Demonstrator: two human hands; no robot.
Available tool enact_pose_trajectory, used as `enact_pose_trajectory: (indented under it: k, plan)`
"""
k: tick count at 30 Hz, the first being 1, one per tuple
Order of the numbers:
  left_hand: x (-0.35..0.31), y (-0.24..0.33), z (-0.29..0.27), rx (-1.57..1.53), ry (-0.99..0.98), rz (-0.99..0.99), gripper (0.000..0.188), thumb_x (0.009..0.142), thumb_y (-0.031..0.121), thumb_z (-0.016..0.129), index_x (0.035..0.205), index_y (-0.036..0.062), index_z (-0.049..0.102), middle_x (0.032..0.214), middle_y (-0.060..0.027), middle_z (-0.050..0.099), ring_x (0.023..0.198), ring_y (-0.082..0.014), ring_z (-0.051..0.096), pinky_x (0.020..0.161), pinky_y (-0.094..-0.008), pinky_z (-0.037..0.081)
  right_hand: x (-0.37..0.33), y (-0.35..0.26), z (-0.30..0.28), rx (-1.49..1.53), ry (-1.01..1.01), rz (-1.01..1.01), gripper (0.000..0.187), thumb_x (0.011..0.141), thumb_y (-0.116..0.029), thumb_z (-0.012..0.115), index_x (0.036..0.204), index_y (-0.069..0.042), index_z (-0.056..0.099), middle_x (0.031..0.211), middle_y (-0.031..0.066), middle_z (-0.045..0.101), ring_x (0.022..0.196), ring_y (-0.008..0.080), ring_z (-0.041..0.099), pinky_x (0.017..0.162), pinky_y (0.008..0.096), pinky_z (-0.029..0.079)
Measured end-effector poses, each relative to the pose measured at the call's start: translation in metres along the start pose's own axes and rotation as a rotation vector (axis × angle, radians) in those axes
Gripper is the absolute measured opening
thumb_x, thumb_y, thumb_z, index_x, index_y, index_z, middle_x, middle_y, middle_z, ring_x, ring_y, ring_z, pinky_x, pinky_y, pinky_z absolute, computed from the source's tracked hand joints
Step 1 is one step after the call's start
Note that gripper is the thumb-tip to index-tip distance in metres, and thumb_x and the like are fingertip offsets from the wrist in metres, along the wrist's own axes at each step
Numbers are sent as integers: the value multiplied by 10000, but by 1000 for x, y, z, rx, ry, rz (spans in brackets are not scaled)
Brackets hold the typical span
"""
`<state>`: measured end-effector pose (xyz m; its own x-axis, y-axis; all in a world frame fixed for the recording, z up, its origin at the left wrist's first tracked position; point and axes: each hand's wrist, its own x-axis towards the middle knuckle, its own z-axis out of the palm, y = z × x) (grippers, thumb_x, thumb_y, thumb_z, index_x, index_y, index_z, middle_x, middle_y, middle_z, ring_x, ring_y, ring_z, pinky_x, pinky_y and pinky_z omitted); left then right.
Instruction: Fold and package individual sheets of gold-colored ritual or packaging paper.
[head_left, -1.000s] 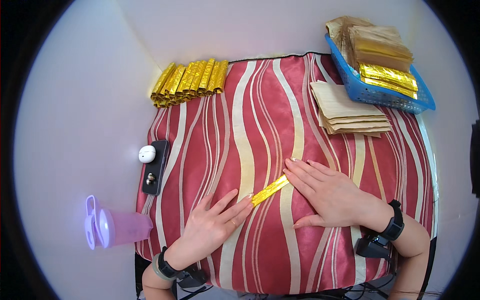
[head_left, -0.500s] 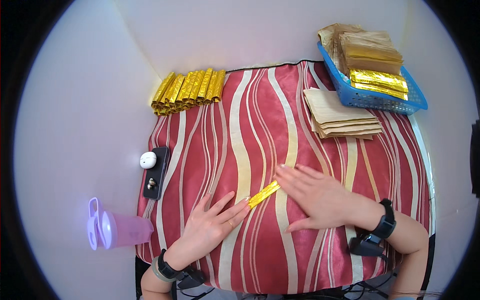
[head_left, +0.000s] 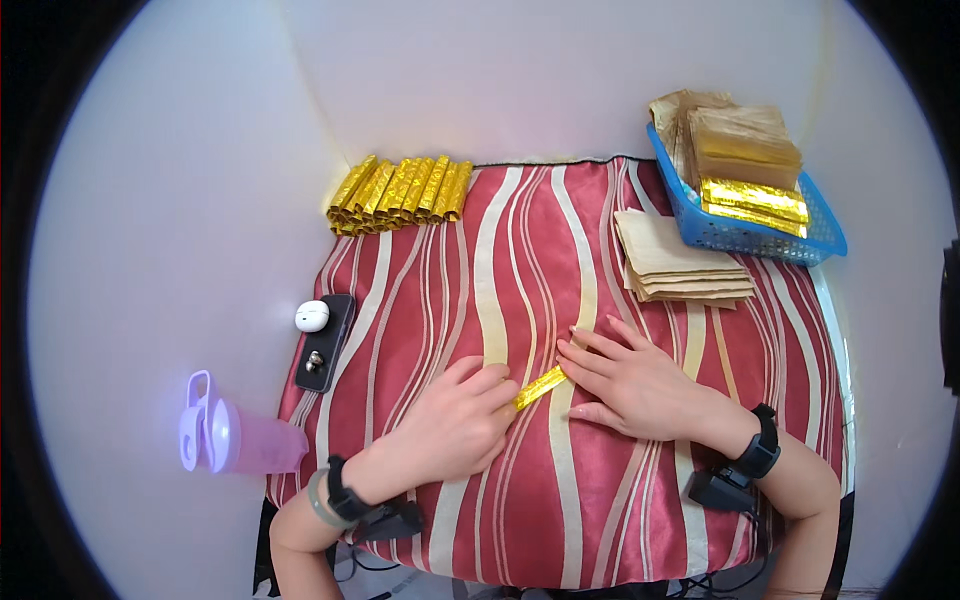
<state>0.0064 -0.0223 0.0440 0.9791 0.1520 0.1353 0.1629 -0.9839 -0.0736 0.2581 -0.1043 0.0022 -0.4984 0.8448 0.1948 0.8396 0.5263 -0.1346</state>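
Note:
A narrow gold foil paper strip lies slantwise on the red striped cloth, folded or rolled; I cannot tell which. At its near-left end, my left hand has its fingers bent and closed over the foil, hiding that end. My right hand rests with fingers spread and flat, its index and middle fingertips touching the far-right end. Farther back on the left is a pile of gold foil paper tubes. Dark bands with small black boxes are on both wrists.
A blue basket at the back right holds stacked brown-gold papers and gold foil pieces. Beside it lies a stack of tan paper sheets. To the left are a dark phone, a white earbud case and a purple lidded cup.
My left hand has gone from lying flat with fingers stretched to bent fingers on the strip's end. My right hand stays spread on the other end. The whole view has shifted slightly.

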Motion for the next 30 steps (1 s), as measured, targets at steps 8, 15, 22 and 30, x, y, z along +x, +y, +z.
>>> enact_pose_trajectory:
  k: [8,15,22,30]
  plan:
    - [32,-11,36,-198,176,-30,198,830,219,695,903,58,605,823,-65,573,765,-253,598,655,-367,505,9,8,1,18,196,-74,304,878,-199,645,1147,-60,677,1172,114,595,1111,262,550,923,396,458]
    - [34,0,46,-105,264,-40,139,827,146,678,810,43,587,788,-60,536,709,-208,592,571,-327,521,10,16,0,159,236,-64,252,830,-164,711,1069,-86,694,994,63,600,952,255,570,798,368,489]
    - [31,-3,45,-328,283,-167,120,836,124,668,854,26,601,810,-81,553,737,-244,612,621,-354,520,7,23,11,311,295,43,210,836,-137,709,1033,-68,686,1005,77,620,947,265,597,813,362,497]
    - [32,-5,38,-727,243,-367,101,846,67,671,892,-1,613,867,-116,609,726,-247,637,658,-332,513,12,5,-1,759,357,274,203,898,-132,691,1075,-33,677,908,86,688,862,205,653,775,322,519]
